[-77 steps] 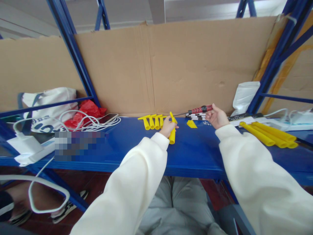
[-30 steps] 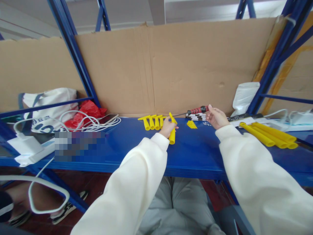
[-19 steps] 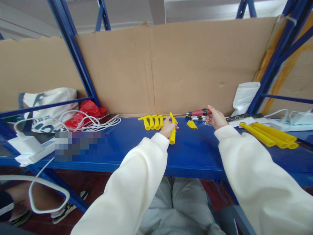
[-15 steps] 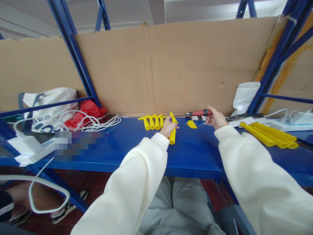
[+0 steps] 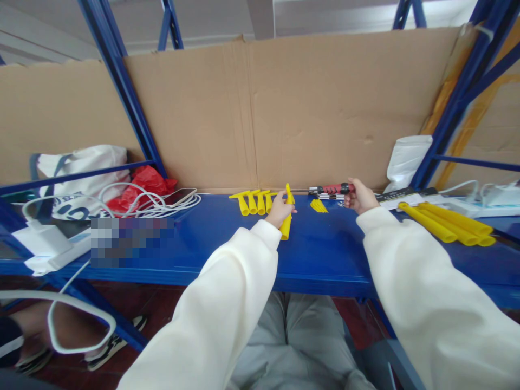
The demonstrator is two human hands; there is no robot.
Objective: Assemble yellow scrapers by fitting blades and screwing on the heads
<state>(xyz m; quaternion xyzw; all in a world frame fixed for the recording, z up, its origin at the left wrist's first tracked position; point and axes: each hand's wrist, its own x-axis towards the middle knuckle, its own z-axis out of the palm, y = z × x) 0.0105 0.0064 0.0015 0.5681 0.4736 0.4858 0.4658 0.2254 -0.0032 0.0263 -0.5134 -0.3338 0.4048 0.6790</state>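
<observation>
Left hand [image 5: 280, 210] in the head view pinches a yellow T-shaped piece [image 5: 285, 232] upright above the middle of the blue table [image 5: 320, 249]. Right hand [image 5: 362, 197] closes its fingers on the right end of a red-and-black screwdriver [image 5: 331, 189], held level, its shaft running left to the piece's upper part; whether the tip is inside cannot be told. Similar yellow pieces [image 5: 252, 203] line up just left of the left hand. Small yellow parts [image 5: 319, 206] lie between the hands, and yellow tubes [image 5: 447, 225] lie at right.
</observation>
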